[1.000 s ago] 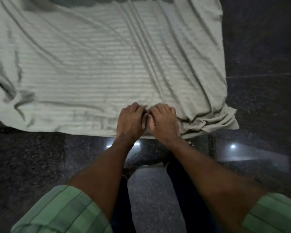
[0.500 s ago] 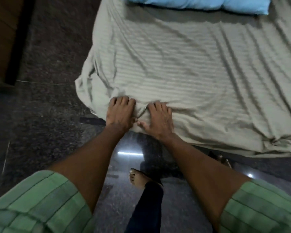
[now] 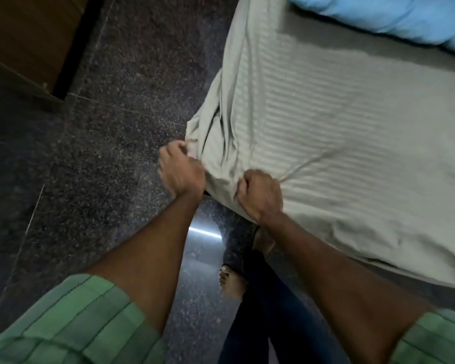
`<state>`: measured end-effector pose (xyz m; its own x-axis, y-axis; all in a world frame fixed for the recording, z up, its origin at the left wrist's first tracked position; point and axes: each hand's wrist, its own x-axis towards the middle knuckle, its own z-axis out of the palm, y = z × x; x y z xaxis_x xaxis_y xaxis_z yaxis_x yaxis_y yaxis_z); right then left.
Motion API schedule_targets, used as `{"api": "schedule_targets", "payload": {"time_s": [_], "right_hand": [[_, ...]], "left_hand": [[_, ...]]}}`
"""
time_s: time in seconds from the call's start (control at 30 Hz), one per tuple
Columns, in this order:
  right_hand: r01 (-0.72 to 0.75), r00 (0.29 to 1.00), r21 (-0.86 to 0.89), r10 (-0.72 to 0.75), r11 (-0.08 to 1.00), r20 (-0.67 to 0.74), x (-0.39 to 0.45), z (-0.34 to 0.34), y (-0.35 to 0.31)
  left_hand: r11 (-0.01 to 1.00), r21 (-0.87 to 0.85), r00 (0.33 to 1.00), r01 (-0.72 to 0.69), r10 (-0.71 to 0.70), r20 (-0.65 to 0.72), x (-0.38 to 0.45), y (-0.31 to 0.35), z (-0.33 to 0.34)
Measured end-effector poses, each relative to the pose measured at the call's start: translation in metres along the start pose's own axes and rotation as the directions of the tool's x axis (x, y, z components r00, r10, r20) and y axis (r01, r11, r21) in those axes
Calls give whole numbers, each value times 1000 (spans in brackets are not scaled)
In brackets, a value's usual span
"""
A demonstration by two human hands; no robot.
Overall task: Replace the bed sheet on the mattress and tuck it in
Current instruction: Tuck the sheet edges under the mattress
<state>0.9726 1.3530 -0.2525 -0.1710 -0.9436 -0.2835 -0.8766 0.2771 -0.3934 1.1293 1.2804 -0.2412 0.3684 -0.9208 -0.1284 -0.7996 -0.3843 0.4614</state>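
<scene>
A pale grey-green striped bed sheet [image 3: 326, 122] covers the low mattress on the right. Loose folds of the sheet bunch at its near left corner [image 3: 216, 143]. My left hand [image 3: 180, 170] grips the hanging fabric at that corner, fingers curled into the cloth. Just to its right, my right hand [image 3: 262, 195] is fisted on the sheet along the mattress's near edge, pulling wrinkles toward it. The mattress itself is hidden under the sheet.
A light blue pillow [image 3: 394, 17] lies at the top right on the bed. Dark speckled stone floor [image 3: 103, 153] spreads to the left. A brown wooden furniture piece [image 3: 29, 40] stands at the top left. My bare foot [image 3: 231, 283] is on the floor below the hands.
Both hands slid left along the near edge from mid-bed to the left corner. They went from resting flat on the sheet to gripping its fabric.
</scene>
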Motion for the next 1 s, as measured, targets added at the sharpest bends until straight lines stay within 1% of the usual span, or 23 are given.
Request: {"api": "schedule_targets", "payload": {"time_s": [0.03,0.07,0.13,0.17,0.2,0.27,0.3,0.33,0.4,0.43,0.5,0.53,0.57,0.6,0.67,0.7,0.73,0.77,0.8,0.83,0.9,0.93,1.0], "right_hand": [[4,997,77,3,997,-83,5,-1,-10],[37,990,144,-17,989,-141,9,1,-21],[120,987,216,-93,969,-129,26,6,-45],[127,991,224,-113,966,-76,36,10,-55],[102,995,213,-101,972,-16,46,14,-63],[41,997,138,-49,990,53,60,20,-73],[43,998,87,-47,995,49,64,22,-75],[69,997,42,-70,997,19,65,24,-76],[150,988,-6,-150,989,-32,64,24,-82],[177,983,2,-176,984,-42,61,26,-86],[191,980,41,-187,981,-70,51,34,-92],[180,980,42,-176,983,-89,46,39,-97],[162,981,35,-157,986,-114,40,42,-101],[136,981,27,-131,990,-147,34,45,-108],[110,978,18,-105,994,-178,19,47,-125],[120,975,16,-115,993,-189,11,49,-138],[133,975,12,-128,991,-182,3,52,-148],[137,979,-6,-136,991,-149,-5,57,-159],[123,987,-36,-126,992,-100,-9,64,-169],[91,993,-75,-96,993,-61,-11,72,-175],[34,999,-119,-38,992,-25,-10,87,-188],[46,999,-114,-48,992,-12,-9,93,-193],[157,988,-84,-154,984,31,-8,104,-199]], "left_hand": [[983,-49,981,178,-173,88,11,-7,4],[945,-124,934,303,-269,235,20,-11,8],[808,-267,779,526,-331,532,30,-2,9],[709,-331,705,623,-325,630,32,9,6],[624,-413,689,664,-295,662,37,15,11],[505,-517,703,691,-302,644,49,18,22],[432,-551,692,714,-315,649,52,17,24],[317,-584,664,748,-328,672,55,13,27],[139,-609,610,781,-381,695,64,-2,23],[67,-622,591,780,-403,698,66,-12,20],[-5,-605,570,796,-329,753,68,-31,18],[20,-577,557,816,-290,778,70,-39,15],[116,-530,540,840,-277,795,72,-45,14],[260,-480,542,838,-281,792,74,-50,10],[550,-399,643,733,-369,671,78,-64,5],[636,-360,673,682,-353,651,82,-76,3],[688,-319,668,651,-321,671,84,-87,0],[739,-255,643,624,-299,706,84,-98,-7],[797,-153,617,585,-315,721,85,-111,-13],[853,-38,613,520,-342,712,86,-124,-17],[916,109,648,387,-354,675,86,-145,-27],[928,118,670,353,-339,660,87,-153,-33],[917,57,683,394,-334,650,91,-159,-42]]}}
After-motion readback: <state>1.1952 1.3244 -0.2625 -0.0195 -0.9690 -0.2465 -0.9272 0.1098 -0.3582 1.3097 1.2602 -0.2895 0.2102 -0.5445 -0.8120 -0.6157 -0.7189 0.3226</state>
